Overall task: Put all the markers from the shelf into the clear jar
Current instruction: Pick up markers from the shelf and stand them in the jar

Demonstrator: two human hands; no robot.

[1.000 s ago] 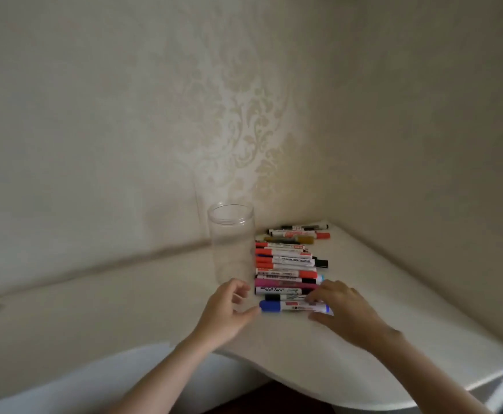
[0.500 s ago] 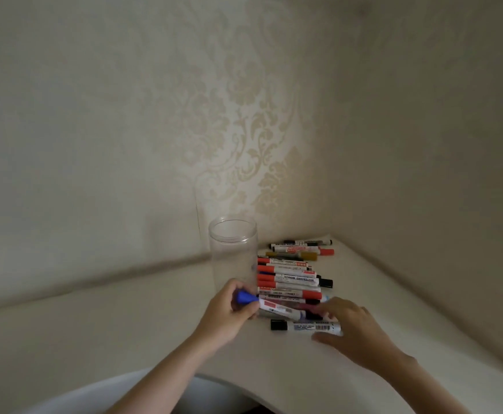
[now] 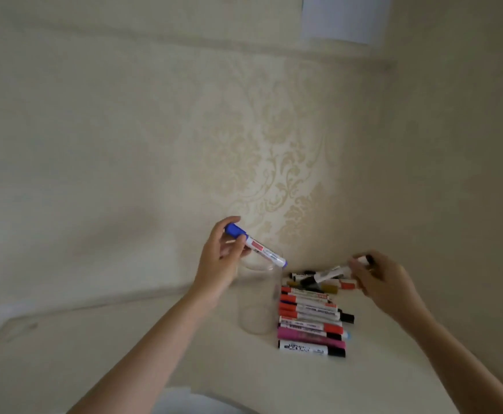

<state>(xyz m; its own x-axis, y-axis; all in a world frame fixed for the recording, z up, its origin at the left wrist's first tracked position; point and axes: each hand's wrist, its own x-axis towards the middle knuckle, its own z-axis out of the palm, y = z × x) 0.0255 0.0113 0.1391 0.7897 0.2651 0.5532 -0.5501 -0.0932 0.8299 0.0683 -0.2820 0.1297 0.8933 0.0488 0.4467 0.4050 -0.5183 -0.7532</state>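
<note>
The left hand is pinching the blue-capped marker between curled fingers and thumb just above the clear jar, its long axis slanting from the cap at upper left down to the butt end at lower right, over the jar's mouth. The right hand is gripping a black-capped marker with curled fingers, holding it above the row, its long axis tilting down to the left. The remaining markers are lying side by side on the shelf, just right of the jar, their long axes running left to right.
</note>
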